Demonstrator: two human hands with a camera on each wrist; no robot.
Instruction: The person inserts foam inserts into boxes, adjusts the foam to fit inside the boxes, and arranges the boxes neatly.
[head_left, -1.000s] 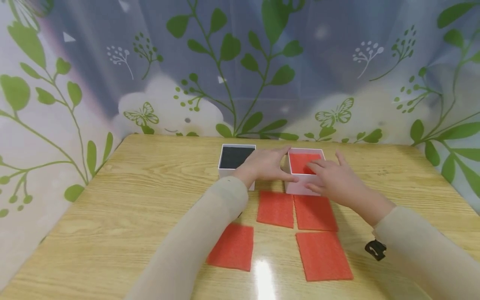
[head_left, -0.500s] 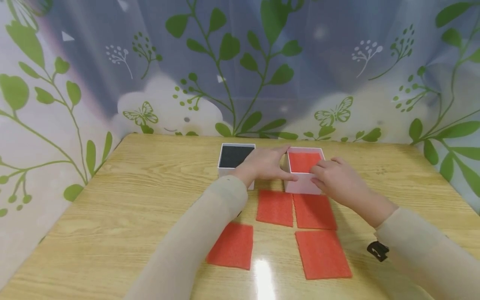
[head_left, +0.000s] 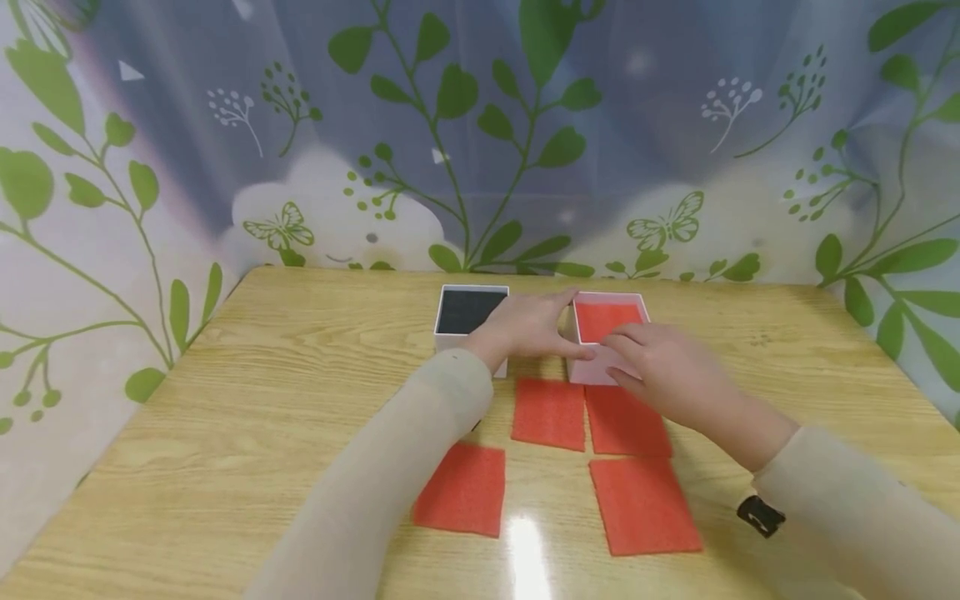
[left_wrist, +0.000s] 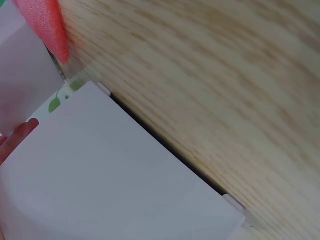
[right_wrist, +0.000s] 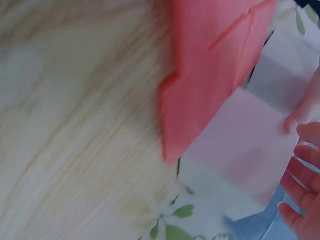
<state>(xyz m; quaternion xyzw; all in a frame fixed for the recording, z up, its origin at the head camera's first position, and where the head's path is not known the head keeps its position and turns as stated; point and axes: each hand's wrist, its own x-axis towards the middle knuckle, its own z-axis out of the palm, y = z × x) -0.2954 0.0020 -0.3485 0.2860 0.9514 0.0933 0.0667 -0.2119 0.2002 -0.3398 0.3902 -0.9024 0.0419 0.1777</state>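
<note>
A white box (head_left: 588,368) holds a red felt-like square (head_left: 600,315). My left hand (head_left: 528,327) grips this box from its left side, thumb on the front face and fingers at the far left corner. Over the front rim is my right hand (head_left: 671,371), fingers loosely bent at the box's opening, thumb outside the front. In the right wrist view the fingers (right_wrist: 307,177) lie close by the rim of the white box (right_wrist: 240,145). Several red squares (head_left: 547,414) lie flat on the table before the box, and one (head_left: 468,492) is partly behind my left sleeve.
Just left of the held box stands a second white box (head_left: 450,341) with a black square (head_left: 467,310) inside, partly covered by my left hand. The wooden table (head_left: 300,367) ends at a leaf-patterned curtain (head_left: 637,150). A black strap (head_left: 761,515) hangs at my right wrist.
My right hand drew back from inside the box to its front right corner, then moved left along the front rim. The left hand keeps its hold.
</note>
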